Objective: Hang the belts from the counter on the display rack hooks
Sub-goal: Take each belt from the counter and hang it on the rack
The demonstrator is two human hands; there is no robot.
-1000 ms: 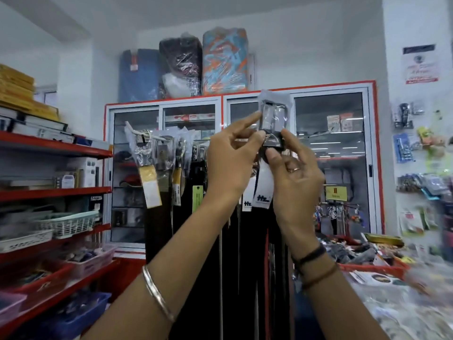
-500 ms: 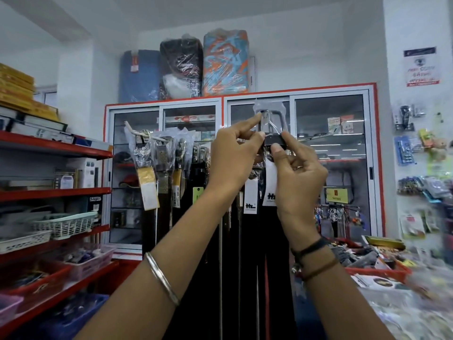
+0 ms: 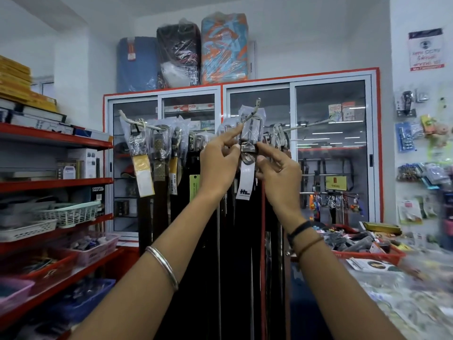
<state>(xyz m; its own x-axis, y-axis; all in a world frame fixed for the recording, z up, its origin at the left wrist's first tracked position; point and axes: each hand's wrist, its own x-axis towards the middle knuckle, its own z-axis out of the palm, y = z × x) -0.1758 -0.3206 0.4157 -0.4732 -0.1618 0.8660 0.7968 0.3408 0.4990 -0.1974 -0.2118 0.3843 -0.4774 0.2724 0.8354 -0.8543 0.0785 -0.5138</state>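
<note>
Belt buckle point(image 3: 252, 130) held up at the hook point(image 3: 255, 109) by both hands.

Left hand point(image 3: 219, 165) and right hand point(image 3: 279, 170) are raised, fingers closed on the plastic-wrapped buckle from both sides. Compared with a second ago, the buckle is lowered and the hook tip is now passed through it, among the hanging belts point(image 3: 169, 168).

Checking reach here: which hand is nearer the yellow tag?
Left. The left hand is just right of the yellow tag; the right hand is farther right, past the held buckle.
</note>
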